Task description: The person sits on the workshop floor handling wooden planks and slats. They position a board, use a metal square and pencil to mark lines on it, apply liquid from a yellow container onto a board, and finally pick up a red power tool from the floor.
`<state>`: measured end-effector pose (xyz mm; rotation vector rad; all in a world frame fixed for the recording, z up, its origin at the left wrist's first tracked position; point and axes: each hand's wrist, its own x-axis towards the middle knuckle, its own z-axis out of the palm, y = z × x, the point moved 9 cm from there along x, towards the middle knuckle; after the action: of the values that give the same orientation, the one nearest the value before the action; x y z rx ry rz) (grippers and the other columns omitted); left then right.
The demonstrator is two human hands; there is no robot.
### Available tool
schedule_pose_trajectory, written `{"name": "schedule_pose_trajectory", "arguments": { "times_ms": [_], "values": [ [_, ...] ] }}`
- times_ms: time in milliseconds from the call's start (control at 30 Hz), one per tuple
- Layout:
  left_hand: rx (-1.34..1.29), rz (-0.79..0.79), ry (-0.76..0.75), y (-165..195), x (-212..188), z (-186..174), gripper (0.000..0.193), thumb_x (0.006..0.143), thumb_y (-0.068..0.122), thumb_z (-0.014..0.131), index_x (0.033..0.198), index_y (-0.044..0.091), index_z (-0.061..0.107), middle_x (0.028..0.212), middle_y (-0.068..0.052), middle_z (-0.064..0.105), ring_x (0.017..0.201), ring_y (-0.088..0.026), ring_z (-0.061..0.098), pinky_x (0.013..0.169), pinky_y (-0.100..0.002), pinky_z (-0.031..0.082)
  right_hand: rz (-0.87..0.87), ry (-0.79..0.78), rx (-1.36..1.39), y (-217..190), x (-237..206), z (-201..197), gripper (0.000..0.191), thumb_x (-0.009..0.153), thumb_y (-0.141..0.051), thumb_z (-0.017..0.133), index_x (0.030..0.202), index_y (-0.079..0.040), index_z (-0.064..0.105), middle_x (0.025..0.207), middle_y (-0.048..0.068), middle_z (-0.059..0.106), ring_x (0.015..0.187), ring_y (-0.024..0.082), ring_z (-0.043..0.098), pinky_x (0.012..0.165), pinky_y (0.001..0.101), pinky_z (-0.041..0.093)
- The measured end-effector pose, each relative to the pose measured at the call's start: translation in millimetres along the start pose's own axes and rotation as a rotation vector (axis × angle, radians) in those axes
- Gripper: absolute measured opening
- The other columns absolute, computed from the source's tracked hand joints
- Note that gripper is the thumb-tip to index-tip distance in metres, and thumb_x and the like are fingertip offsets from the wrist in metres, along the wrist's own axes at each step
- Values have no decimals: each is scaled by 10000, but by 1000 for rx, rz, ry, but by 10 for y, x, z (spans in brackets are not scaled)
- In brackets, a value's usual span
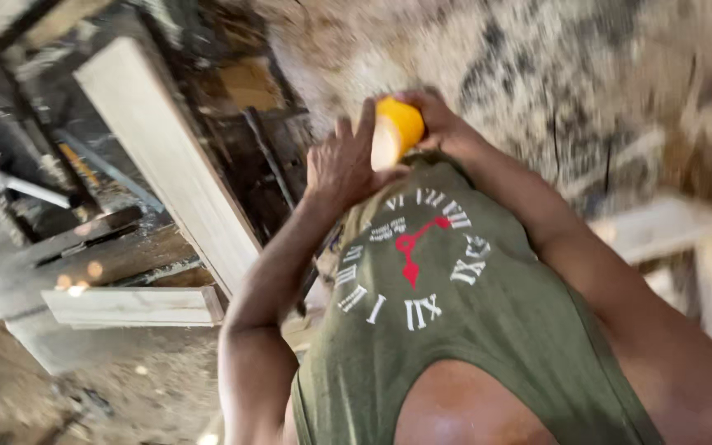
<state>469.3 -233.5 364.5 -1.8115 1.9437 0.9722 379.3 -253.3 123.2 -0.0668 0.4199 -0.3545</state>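
Head view, blurred: both hands, left (341,165) and right (438,124), clasping yellow cylinder (395,130), its lower end hidden by fingers.

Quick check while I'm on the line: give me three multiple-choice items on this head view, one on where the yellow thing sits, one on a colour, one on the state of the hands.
1. Where is the yellow object?
A. On the long pale plank
B. Between both hands, above the green shirt
C. On the ground

2. What colour is the pointer shape in the shirt's clock print?
A. Red
B. Blue
C. Yellow

3. How do the hands stand?
A. Both hang free
B. Only one touches the object
C. Both are closed on the object

Answers: 1 B, the left hand and right hand meet around it over the green shirt, clear of the pale plank. 2 A, the pointers show red among white numerals. 3 C, fingers of each hand wrap its sides; the picture is blurred, so the grip's detail is unclear.
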Motion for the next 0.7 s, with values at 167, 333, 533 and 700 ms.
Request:
{"name": "schedule_pose_trajectory", "arguments": {
  "times_ms": [167,333,533,700],
  "values": [
    [242,132,641,163,323,-908,1369,341,583,891,1498,241,243,1423,-240,456,1221,-435,605,852,-582,573,196,17,-73,-821,536,109,534,973,-407,627,1333,-12,636,1197,183,714,1020,336,729,917,485,575],
    [-265,-163,404,-358,700,-827,1150,722,496,862,1661,272,236,1409,-198,517,1182,-405,650,891,-498,576,334,-95,-102,-1181,930,366,471,963,-354,659,1342,-76,624,1247,153,703,1085,323,720,980,513,582],
    [-481,-417,396,-979,874,-837,1209,697,775,825,1542,94,293,1463,-225,468,1247,-407,596,928,-526,548,415,-142,-93,-1299,1564,707,504,1027,-319,663,1440,-40,588,1294,171,694,1127,326,699,1000,493,571],
    [-133,-233,650,-1388,741,-1283,1185,500,499,916,1506,256,338,1519,-247,347,1325,-471,459,858,-461,578,456,-108,-333,-1157,2140,1152,601,889,-345,684,1433,-116,572,1374,103,671,1263,286,649,1093,473,514]
  ]
}}
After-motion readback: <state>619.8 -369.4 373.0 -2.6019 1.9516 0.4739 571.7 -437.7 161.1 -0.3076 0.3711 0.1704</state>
